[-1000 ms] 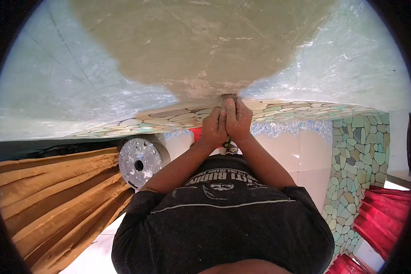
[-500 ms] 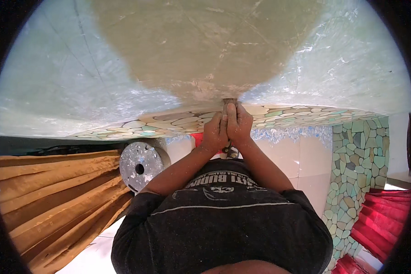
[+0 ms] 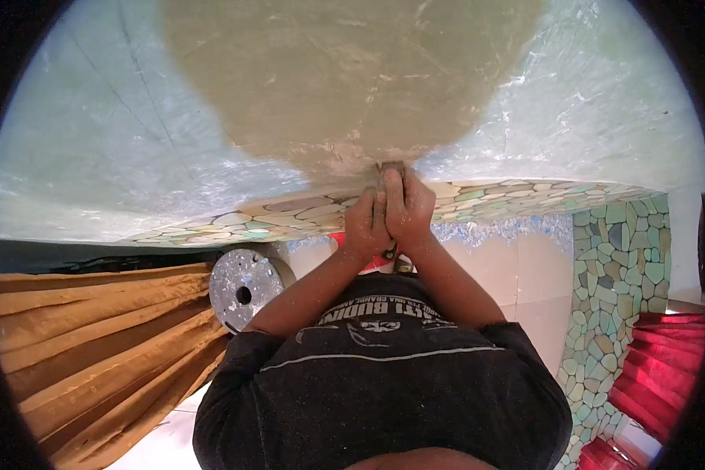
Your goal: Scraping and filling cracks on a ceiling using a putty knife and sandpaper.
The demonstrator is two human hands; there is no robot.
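Observation:
A greenish wall point(image 3: 572, 102) with scuffs and pale scrape marks stands in front of me. Both arms reach forward to it, hands pressed together. My right hand point(image 3: 412, 210) is closed on a scraper point(image 3: 392, 165), whose short dark flat end shows above the fingers against the wall. Beside it, my left hand point(image 3: 365, 224) is also closed, apparently round the same tool. The fingers and palms hide its handle. Pale dust speckles my forearms.
Below the painted part runs a pebble-patterned band point(image 3: 282, 215). Whitish-blue flakes point(image 3: 493, 230) lie along the floor's edge. A grey, spattered round spool-like object point(image 3: 225, 291) stands left, near an orange-brown curtain point(image 3: 110, 337). Red cloth point(image 3: 658, 376) hangs at right, beside pebble-patterned flooring point(image 3: 603, 313).
Both hands and the scraper have shifted slightly upward against the wall. The grip looks the same, and the view has moved a little.

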